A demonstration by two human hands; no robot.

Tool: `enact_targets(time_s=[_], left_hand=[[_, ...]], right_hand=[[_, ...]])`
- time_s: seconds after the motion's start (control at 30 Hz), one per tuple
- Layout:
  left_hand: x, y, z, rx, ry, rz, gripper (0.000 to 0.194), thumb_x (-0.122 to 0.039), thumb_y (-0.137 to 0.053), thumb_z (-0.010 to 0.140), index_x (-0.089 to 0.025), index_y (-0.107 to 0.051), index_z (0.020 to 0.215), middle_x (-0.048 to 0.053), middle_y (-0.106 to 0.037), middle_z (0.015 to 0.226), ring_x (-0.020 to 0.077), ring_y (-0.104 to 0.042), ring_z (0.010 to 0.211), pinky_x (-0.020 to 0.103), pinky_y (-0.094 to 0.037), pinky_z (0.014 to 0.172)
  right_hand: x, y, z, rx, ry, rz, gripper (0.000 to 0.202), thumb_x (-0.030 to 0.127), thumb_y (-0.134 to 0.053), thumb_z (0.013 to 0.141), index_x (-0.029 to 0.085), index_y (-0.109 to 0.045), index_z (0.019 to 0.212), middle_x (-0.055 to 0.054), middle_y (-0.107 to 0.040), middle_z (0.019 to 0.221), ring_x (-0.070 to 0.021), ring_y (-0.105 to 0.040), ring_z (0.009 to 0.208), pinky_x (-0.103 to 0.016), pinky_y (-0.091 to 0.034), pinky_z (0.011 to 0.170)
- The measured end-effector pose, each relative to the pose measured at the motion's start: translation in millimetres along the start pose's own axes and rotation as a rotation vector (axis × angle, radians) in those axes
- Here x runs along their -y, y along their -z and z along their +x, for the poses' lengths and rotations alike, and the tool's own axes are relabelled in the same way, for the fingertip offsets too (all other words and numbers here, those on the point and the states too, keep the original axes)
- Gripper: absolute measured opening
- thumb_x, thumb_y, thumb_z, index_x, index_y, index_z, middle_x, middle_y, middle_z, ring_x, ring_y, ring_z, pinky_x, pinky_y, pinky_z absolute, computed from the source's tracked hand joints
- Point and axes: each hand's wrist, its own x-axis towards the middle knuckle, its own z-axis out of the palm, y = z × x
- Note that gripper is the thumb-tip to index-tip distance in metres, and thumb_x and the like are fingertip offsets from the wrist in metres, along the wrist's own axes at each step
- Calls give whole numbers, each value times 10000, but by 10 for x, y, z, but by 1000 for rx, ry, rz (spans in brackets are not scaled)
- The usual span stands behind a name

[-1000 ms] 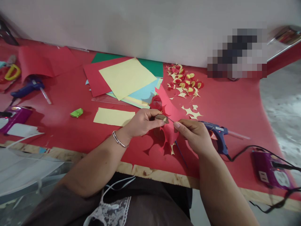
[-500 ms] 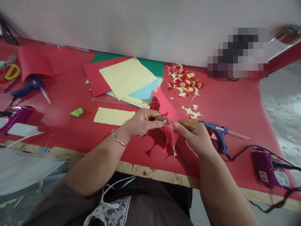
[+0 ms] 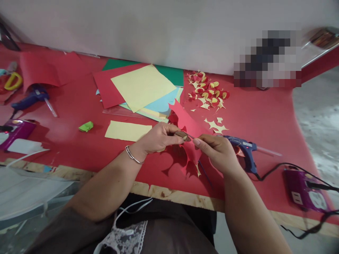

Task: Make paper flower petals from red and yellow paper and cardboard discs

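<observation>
My left hand (image 3: 161,137) is closed on a small brown piece (image 3: 182,135), pinched between thumb and fingers. A thin dark stick (image 3: 191,137) runs from that piece to my right hand (image 3: 215,146), whose thumb and fingers pinch its end. Just beneath both hands is a red paper sheet (image 3: 186,118) with round bites cut out of its edges. At its lower edge hangs a pale yellow scrap (image 3: 198,171). A dark blue rod (image 3: 205,173) lies on the table near my right wrist.
Stacked coloured paper (image 3: 143,86) lies behind my left hand, a yellow strip (image 3: 127,131) beside it. Red and yellow petals (image 3: 212,92) sit at the back. A blue glue gun (image 3: 246,148) rests right of my right hand, another (image 3: 33,97) far left. Purple power strips (image 3: 304,190) flank the table.
The red cut sheet has shifted and tilted slightly. The brown piece has turned a little in my left hand, while both hands keep nearly the same place.
</observation>
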Motion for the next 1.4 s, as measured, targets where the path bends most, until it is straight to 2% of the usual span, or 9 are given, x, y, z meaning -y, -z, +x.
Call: enact_targets(time_s=[0.2,0.47,0.57,0.77,1.0,1.1,1.27,1.4], left_hand=[[-18,-16,-1,-2,7,-3,120,-258,-803,759,-140,-782,753,20,-701,700,111,-545,643,240,-395,585],[-23,-21,-15,29,42,-13,107,-242,-770,791,-137,-770,772,-38,-571,575,64,-397,502,215,-281,467],[-24,-24,-13,31,39,-14,108,-243,-775,779,-139,-758,752,-43,-560,569,63,-392,502,220,-290,477],[-18,-24,-11,18,40,9,102,-244,-753,754,-144,-750,733,-8,-626,655,81,-450,571,221,-309,506],[23,-9,1,41,43,52,108,-248,-733,744,-145,-736,711,-28,-585,627,84,-423,578,244,-311,547],[34,-10,4,37,54,78,115,-252,-722,756,-146,-721,710,-27,-587,634,88,-432,585,254,-317,565],[42,17,14,-42,43,153,147,-306,-749,784,-163,-783,791,18,-653,770,139,-554,709,278,-409,643],[83,67,32,-122,-14,345,151,-305,-734,827,-204,-832,774,30,-593,769,202,-563,893,325,-468,814]], right_hand=[[-9,1,0,24,2,6,638,766,-608,963,201,-614,667,21,-413,612,-130,-356,595,-294,-292,560],[-18,-5,6,38,8,10,628,751,-613,970,199,-616,673,33,-390,607,-122,-335,590,-295,-277,565],[-1,-13,7,33,2,16,639,765,-617,959,200,-604,663,30,-385,608,-125,-334,597,-293,-271,563],[9,-15,12,37,0,6,654,789,-609,950,203,-609,661,21,-400,608,-130,-347,599,-294,-278,559],[1,-22,13,45,4,-15,652,778,-604,960,198,-607,661,8,-466,626,-130,-364,604,-297,-294,565],[3,-23,11,4,0,-14,637,769,-619,958,201,-616,670,9,-462,627,-133,-381,606,-295,-304,569],[-41,-18,23,-132,-13,40,627,777,-641,942,202,-654,691,27,-420,579,-127,-358,568,-298,-286,554],[-95,-23,44,-225,-46,96,626,802,-639,927,213,-638,717,38,-377,584,-130,-335,562,-303,-271,553]])
